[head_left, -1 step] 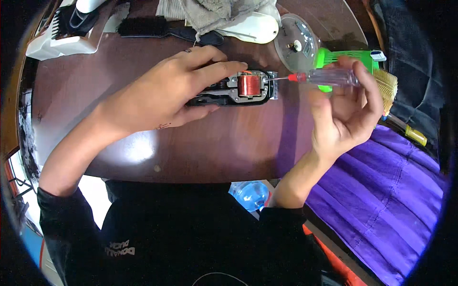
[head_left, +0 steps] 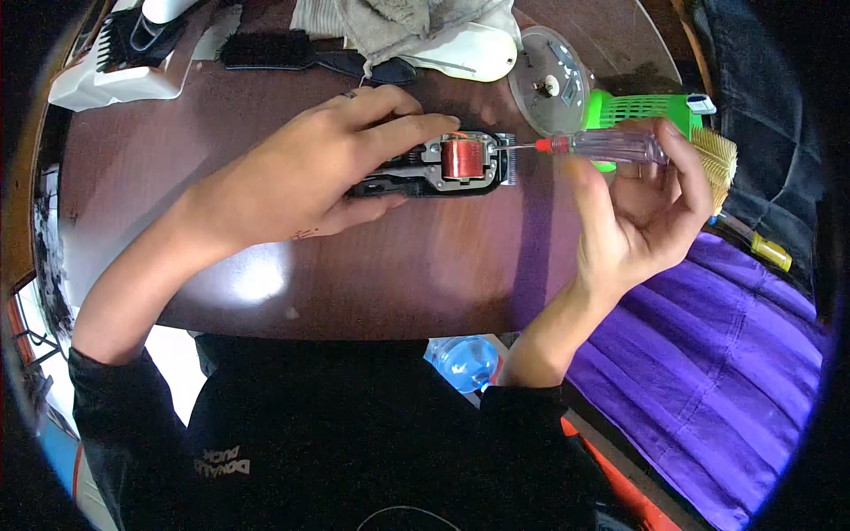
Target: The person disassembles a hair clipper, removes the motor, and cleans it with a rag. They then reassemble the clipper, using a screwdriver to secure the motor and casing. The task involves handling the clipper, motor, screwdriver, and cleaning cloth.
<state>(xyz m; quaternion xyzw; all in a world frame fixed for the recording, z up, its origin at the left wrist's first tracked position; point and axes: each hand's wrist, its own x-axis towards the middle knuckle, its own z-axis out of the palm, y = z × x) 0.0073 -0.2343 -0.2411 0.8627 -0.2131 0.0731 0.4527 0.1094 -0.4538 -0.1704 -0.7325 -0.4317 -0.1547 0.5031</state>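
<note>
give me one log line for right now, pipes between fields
left hand: gripping opened hair clipper | right hand: holding screwdriver by clear handle | screwdriver tip: near clipper blade | wire coil: exposed

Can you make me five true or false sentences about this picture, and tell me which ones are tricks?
1. The left hand is holding a hair clipper. True.
2. The coil in the clipper is blue. False: the coil is coppery red.
3. The right hand is at the handle of a screwdriver. True.
4. The screwdriver's handle is solid black. False: it is see-through, with a red part where the shaft begins.
5. The black brush lies on the purple cloth. False: it lies on the table, farther from the person than the clipper.
</note>
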